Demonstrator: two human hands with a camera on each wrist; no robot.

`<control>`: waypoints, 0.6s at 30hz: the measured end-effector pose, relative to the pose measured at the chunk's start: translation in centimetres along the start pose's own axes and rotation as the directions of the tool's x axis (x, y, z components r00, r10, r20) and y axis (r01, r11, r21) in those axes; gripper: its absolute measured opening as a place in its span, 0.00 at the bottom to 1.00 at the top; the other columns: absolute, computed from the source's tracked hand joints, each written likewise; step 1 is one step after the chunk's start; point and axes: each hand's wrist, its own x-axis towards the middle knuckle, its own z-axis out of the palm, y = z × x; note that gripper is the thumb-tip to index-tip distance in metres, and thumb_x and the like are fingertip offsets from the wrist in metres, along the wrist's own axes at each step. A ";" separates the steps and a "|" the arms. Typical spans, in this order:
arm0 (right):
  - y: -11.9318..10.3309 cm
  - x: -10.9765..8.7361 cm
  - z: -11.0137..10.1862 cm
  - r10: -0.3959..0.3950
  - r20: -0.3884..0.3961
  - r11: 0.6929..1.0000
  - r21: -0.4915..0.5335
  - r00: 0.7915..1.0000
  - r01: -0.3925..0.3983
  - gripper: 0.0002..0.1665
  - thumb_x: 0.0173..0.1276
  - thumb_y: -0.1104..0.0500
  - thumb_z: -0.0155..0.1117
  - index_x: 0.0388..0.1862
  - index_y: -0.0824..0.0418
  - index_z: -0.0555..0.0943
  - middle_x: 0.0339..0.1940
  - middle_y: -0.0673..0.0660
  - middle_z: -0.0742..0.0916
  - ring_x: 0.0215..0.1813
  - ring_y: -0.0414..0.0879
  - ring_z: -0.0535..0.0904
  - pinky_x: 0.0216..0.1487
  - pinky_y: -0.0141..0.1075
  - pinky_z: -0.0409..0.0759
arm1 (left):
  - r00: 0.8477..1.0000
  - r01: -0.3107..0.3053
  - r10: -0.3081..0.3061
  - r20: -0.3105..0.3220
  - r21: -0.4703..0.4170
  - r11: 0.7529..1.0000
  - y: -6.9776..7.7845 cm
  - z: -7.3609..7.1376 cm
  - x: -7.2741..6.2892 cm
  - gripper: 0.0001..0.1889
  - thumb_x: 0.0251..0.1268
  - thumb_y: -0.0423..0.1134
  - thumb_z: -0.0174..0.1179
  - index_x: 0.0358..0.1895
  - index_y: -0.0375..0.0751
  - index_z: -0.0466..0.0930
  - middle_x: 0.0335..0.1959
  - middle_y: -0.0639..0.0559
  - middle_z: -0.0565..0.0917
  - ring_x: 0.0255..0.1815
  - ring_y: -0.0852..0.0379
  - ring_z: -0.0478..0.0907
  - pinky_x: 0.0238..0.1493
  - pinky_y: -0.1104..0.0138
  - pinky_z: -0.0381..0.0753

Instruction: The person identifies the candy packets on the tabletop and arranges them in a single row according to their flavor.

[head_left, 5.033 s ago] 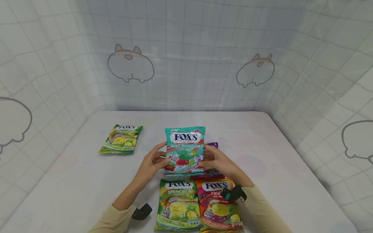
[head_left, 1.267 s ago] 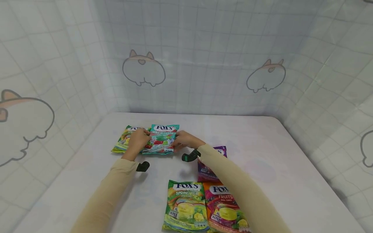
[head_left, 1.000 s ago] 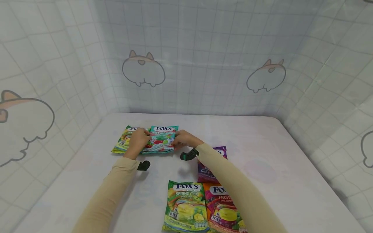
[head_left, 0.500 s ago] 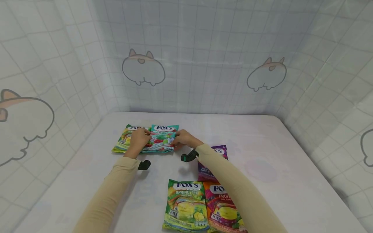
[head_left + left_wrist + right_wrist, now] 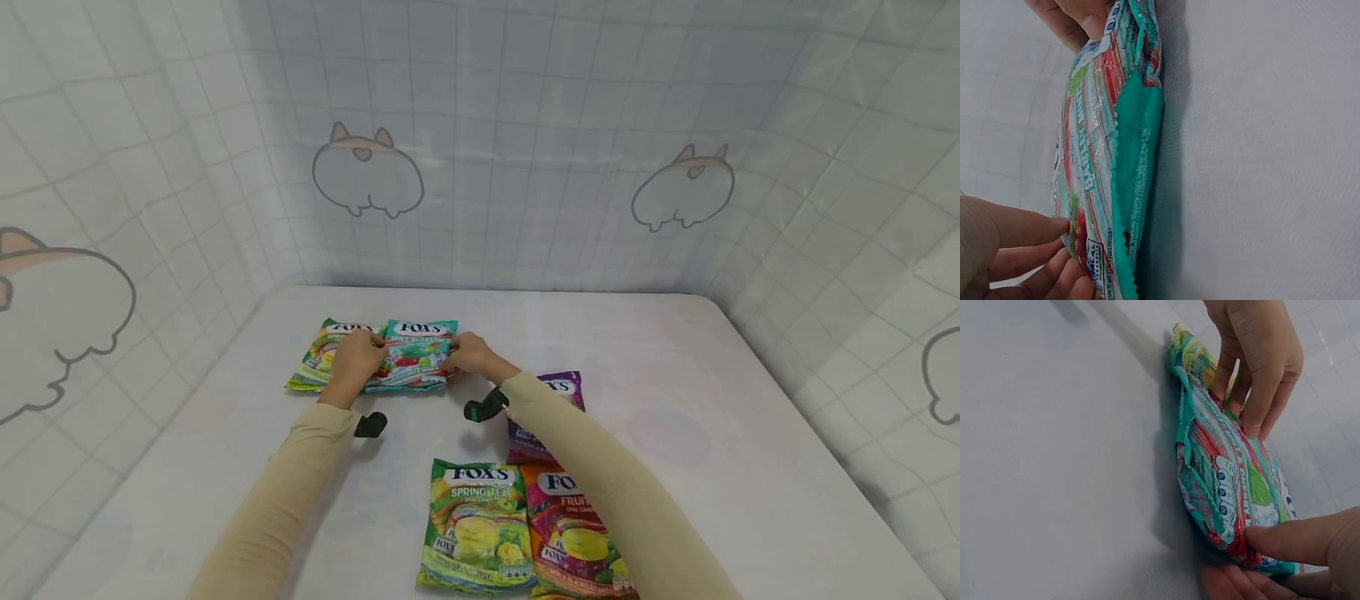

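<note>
A teal Mint Blossom candy bag (image 5: pixel 415 354) lies face up at the back left of the table, touching or nearly touching a yellow-green Spring Tea candy bag (image 5: pixel 313 367) on its left. My left hand (image 5: pixel 357 358) holds its left edge and partly covers the Spring Tea bag. My right hand (image 5: pixel 471 353) grips the opposite edge; in the right wrist view the thumb (image 5: pixel 1291 542) presses on top while the other fingers are curled at the side and below. The left wrist view has the teal bag's bottom seam (image 5: pixel 1138 162) close to the table.
Nearer me lie a second Spring Tea bag (image 5: pixel 474 525) and a red-orange Fruits bag (image 5: pixel 570 533), side by side. Behind them is a purple bag (image 5: pixel 528 442), partly hidden under my right sleeve (image 5: pixel 592 467). Grid-patterned curtains (image 5: pixel 525 167) border the white table (image 5: pixel 712 400).
Five seconds ago both hands held the teal bag raised before the purple one. It has since moved left and back, down beside the far Spring Tea bag. Over the last second, almost nothing moved.
</note>
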 end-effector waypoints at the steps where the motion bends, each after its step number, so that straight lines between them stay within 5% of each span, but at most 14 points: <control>1: 0.0 0.0 0.1 0.004 -0.003 1.000 0.003 1.000 -0.004 0.21 0.63 0.68 0.66 0.54 0.75 0.76 0.39 0.63 0.85 0.39 0.49 0.84 0.39 0.36 0.83 | 1.000 -0.001 0.001 0.002 0.002 1.000 0.0 0.0 0.0 0.15 0.67 0.37 0.59 0.50 0.29 0.82 0.50 0.34 0.81 0.48 0.40 0.78 0.42 0.52 0.78; 9: -0.6 -0.7 0.4 -0.010 -0.061 0.970 -0.242 0.998 -0.005 0.27 0.63 0.64 0.68 0.60 0.72 0.74 0.43 0.63 0.84 0.32 0.45 0.81 0.32 0.32 0.81 | 0.999 -0.052 0.052 0.002 -0.025 0.998 0.2 -0.3 -0.5 0.17 0.67 0.35 0.56 0.52 0.25 0.79 0.50 0.32 0.81 0.47 0.40 0.79 0.44 0.51 0.79; 14: -1.1 -2.1 0.0 -0.080 -0.063 0.901 -0.431 0.995 0.045 0.23 0.63 0.63 0.67 0.56 0.70 0.76 0.38 0.60 0.84 0.31 0.45 0.74 0.30 0.32 0.73 | 0.992 -0.116 0.114 -0.050 -0.043 0.992 0.6 -0.4 -1.4 0.17 0.67 0.34 0.56 0.53 0.26 0.79 0.41 0.35 0.84 0.32 0.46 0.79 0.29 0.58 0.77; 18: -1.4 -3.9 -0.7 -0.100 -0.060 0.882 -0.467 0.993 0.060 0.30 0.62 0.64 0.67 0.62 0.73 0.72 0.43 0.63 0.85 0.39 0.49 0.79 0.37 0.35 0.77 | 0.984 -0.173 0.171 -0.043 -0.071 0.982 1.6 -0.6 -2.8 0.17 0.67 0.34 0.55 0.55 0.29 0.78 0.35 0.40 0.84 0.23 0.52 0.74 0.21 0.64 0.69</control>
